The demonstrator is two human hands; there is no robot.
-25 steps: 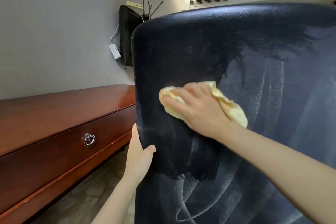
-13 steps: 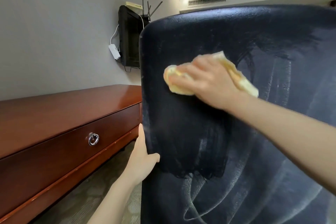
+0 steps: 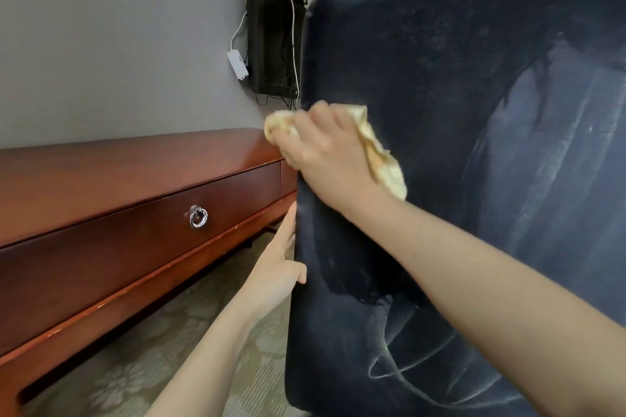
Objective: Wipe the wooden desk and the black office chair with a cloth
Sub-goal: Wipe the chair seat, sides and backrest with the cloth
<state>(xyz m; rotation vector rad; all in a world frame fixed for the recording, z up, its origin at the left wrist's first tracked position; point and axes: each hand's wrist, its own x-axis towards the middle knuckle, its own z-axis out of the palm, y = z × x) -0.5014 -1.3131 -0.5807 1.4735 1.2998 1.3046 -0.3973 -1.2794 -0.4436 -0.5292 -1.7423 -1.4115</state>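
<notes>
while the right hand (image 3: pixel 330 152) presses a bunched yellow cloth (image 3: pixel 379 154) flat against the chair (image 3: pixel 457 78) back near its left edge, the left hand (image 3: pixel 277 267) steadies that same edge lower down, thumb on the near face and fingers reaching behind it. the right grip is closed loosely over the cloth, palm down, with a fold spilling out past the wrist side and a lump poking out beyond the fingertips; the left grip is a light half-open clasp on the chair's edge, not a fist. the cloth looks soft and limp, so it will bunch and slip unless held under a spread palm, which is how it sits now. the chair back looks like stiff padded leather or vinyl, smooth enough that the cloth glides and leaves pale streaks to the right and a darker wiped patch near the lower left. an office chair is likely to turn or roll under sideways pressure, so bracing its edge seems the sensible place to hold it. the table (image 3: pixel 118 173), glossy reddish wood with a ring pull (image 3: pixel 199 216) on its drawer, stands to the left against the wall, apart from both hands, above a patterned carpet (image 3: pixel 152 349). whether the table is already wiped i cannot tell. much of the upper and right part of the chair back looks unfinished.
</notes>
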